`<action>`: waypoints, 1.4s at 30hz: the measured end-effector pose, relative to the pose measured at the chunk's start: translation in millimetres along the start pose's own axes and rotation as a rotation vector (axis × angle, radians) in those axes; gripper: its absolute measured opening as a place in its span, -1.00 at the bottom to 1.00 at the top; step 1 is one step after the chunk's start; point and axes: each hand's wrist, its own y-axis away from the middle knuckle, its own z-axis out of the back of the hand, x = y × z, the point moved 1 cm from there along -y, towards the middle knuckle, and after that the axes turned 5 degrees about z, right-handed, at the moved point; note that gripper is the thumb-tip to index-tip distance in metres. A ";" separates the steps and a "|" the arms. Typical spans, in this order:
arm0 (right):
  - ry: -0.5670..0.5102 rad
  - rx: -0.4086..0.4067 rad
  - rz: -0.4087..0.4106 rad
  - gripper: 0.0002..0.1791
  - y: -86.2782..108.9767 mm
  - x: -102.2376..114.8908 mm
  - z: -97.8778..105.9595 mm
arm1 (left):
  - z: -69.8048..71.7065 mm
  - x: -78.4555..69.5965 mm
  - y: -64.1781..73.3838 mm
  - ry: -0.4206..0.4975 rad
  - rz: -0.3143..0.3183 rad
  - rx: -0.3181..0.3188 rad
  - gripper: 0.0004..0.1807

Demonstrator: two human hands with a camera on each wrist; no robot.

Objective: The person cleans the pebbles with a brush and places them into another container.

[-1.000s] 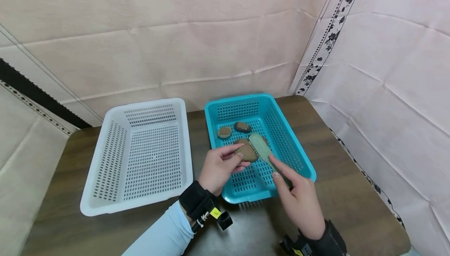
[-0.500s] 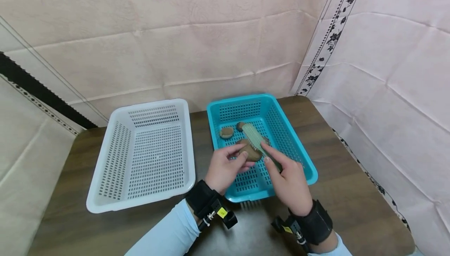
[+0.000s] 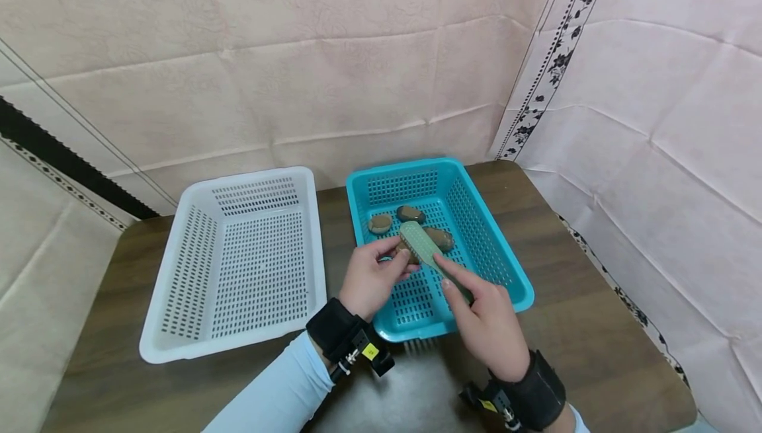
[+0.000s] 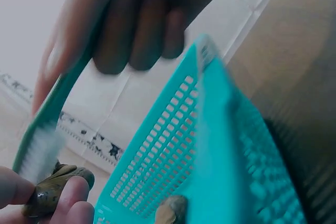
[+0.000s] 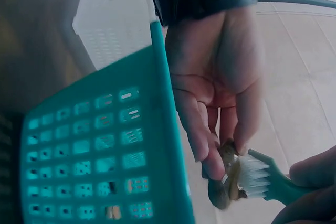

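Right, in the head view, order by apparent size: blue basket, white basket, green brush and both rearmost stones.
White basket, narrowly largest
Blue basket
Green brush
Left rear stone, right rear stone: too alike to rank

The left forearm (image 3: 268,393) extends toward the blue basket (image 3: 497,254) from its near left side (a light blue sleeve (image 3: 297,367) stops short of the wrist). Over the basket's left part, the left hand (image 3: 372,277) pinches with thumb and fingers, palm facing inward. The right hand (image 3: 491,324) crosses above the basket's near edge, index finger (image 3: 461,274) extended, remaining fingers curled, wrist outside the basket.
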 end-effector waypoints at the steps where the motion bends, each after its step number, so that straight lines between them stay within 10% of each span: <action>1: 0.006 0.004 0.005 -0.55 -4.7 0.4 -0.6 | -1.0 -0.4 1.4 -0.007 -0.004 0.011 -0.54; 9: 0.019 0.042 0.021 -0.56 -38.2 2.9 -7.8 | -3.1 -0.4 6.1 0.055 0.021 -0.006 -0.51; 28: 0.088 0.002 0.017 -0.52 10.8 -1.1 8.7 | 5.2 -2.8 -2.1 0.066 0.050 -0.114 -0.58; 42: 0.047 -0.013 0.024 -0.54 -27.2 -3.2 -2.1 | -1.7 1.3 8.1 0.054 0.040 -0.037 -0.58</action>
